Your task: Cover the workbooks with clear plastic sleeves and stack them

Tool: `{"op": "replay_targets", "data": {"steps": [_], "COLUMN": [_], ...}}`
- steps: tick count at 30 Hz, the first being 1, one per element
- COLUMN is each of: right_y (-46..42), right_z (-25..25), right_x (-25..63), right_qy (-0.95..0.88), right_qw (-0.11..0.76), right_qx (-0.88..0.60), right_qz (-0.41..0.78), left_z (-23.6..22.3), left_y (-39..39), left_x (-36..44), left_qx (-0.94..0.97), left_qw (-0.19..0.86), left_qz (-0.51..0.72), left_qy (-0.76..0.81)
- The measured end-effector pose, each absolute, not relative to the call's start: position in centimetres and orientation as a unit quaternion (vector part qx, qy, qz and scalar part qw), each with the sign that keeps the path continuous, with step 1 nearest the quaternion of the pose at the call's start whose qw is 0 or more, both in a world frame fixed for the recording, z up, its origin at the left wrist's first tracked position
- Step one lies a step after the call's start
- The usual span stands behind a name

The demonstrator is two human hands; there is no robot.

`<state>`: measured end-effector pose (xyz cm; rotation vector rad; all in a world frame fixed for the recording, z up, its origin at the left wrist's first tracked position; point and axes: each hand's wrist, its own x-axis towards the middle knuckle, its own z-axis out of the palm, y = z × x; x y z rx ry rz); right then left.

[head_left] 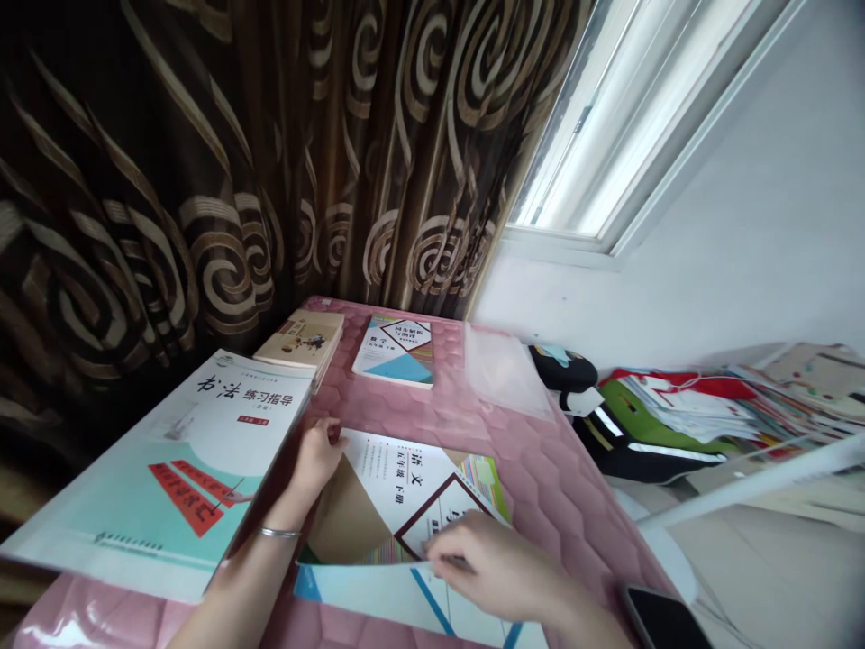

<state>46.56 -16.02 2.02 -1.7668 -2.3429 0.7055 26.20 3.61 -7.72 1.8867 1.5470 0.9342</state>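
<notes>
A white workbook with a diamond pattern and brown corner (pixel 398 505) lies on the pink quilted table (pixel 560 487) in front of me. My left hand (pixel 317 460), a thin bracelet on its wrist, grips the book's upper left corner with curled fingers. My right hand (pixel 490 563) rests on the book's lower right part, fingers bent and pinched on its cover. Under it a second white sheet or cover with blue lines (pixel 432 608) shows.
A large teal and white book (pixel 168 478) lies at the left. Two smaller books (pixel 304 341) (pixel 397 350) sit at the far side, beside a clear plastic sleeve (pixel 504 370). A dark phone (pixel 666 617) lies at the right edge. Piled bags and papers (pixel 682 415) stand beyond; a curtain hangs behind.
</notes>
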Motion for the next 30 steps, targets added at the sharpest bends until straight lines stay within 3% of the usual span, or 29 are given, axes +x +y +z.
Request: {"op": "replay_targets", "data": {"steps": [3,8,10,17,24,30], "right_y": [-15.0,-12.0,-10.6,-8.4,-8.6,-8.5], "right_z": [4.3,5.9,5.5,1.5,-4.1,-5.5], "right_x": [47.2,48.3,48.8,46.9,43.8,43.6], "right_qy": [-0.733,-0.655,-0.631,-0.658,-0.724,-0.718], "right_qw": [0.081,0.118,0.104,0.186,0.164,0.175], "right_qx": [-0.648,-0.745,-0.768,-0.711,-0.665,-0.669], "right_qz": [0.191,0.048,-0.003,-0.161,-0.087,-0.086], "left_z": [-6.7,-4.6,-4.1,-5.6,-6.9,-6.3], "left_y": [3.1,1.8,1.5,1.7,1.8,2.7], "left_x": [26.0,25.7,25.7,26.6,27.0,27.2], "left_qx": [0.669,0.546,0.524,0.653,0.696,0.697], "left_qw": [0.285,0.496,0.529,0.427,0.360,0.296], "left_qz": [0.430,0.511,0.512,0.414,0.342,0.314], "left_qy": [0.535,0.442,0.429,0.468,0.519,0.572]}}
